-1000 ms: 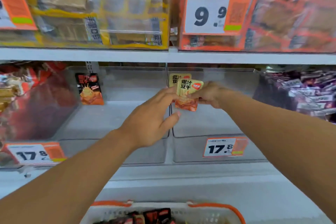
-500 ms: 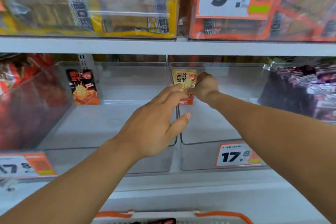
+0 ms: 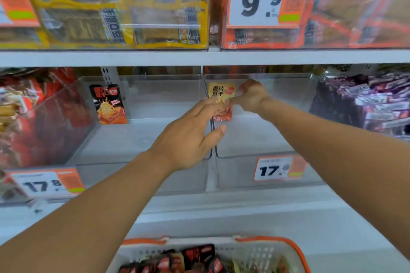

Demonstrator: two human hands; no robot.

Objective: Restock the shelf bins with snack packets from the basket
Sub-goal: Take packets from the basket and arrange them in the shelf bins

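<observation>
While both arms reach deep onto the middle shelf, the right hand (image 3: 249, 95) curls its fingers onto a yellow packet (image 3: 220, 99) and holds it upright against the back wall of the right bin (image 3: 255, 139). That packet is small and flat, pale yellow on top with bold dark characters and a little red badge, running to red-orange at the bottom edge (the print is too blurred to read). Its lower left part sits behind the left hand (image 3: 190, 137), whose fingers are stretched out and loosely spread, fingertips touching the packet's face, thumb hanging free below; nothing is gripped there. Over in the left bin (image 3: 142, 139), a black packet (image 3: 108, 104) stands on its own against the back wall, dark on top with an orange picture below, well apart from both hands. Both bins are clear plastic, side by side, each with a price tag (image 3: 278, 168) on the front. Down at the bottom edge, the basket (image 3: 297, 252), white with an orange rim, holds a jumble of more packets (image 3: 195, 257), mostly black and red. Beyond the bins, red packs (image 3: 33, 117) fill the left side and purple packs (image 3: 366, 104) the right.
</observation>
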